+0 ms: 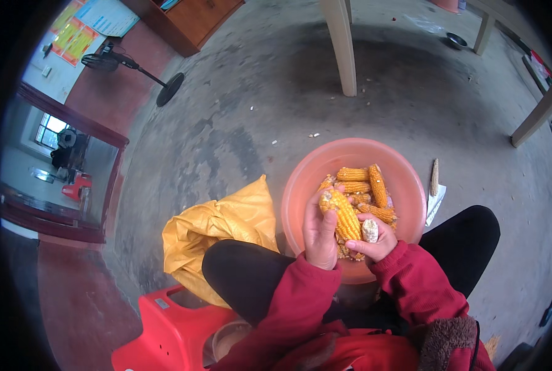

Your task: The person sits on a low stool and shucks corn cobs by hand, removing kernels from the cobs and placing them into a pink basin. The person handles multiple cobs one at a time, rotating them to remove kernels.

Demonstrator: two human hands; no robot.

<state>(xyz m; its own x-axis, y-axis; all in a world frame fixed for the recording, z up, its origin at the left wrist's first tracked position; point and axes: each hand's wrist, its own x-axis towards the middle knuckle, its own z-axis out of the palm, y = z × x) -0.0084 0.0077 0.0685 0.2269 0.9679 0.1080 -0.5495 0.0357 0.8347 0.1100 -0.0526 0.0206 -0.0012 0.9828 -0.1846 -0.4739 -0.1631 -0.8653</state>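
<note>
My left hand (318,232) grips a dried ear of yellow corn (344,218), its kernels mostly on the cob. Close beside it, my right hand (381,242) holds a bare, pale corncob (370,230), and its thumb lies at the lower end of the ear. Both hands are over a pink plastic basin (410,185) on the floor between my knees. Several more ears of corn (354,174) lie in the basin, partly hidden by my hands.
A yellow woven sack (238,211) slumps left of the basin, near a red plastic stool (178,324). To the right, a stripped cob (435,176) lies by white paper (436,206). Pale table legs (343,51) stand ahead; a pedestal fan (169,89) is at far left.
</note>
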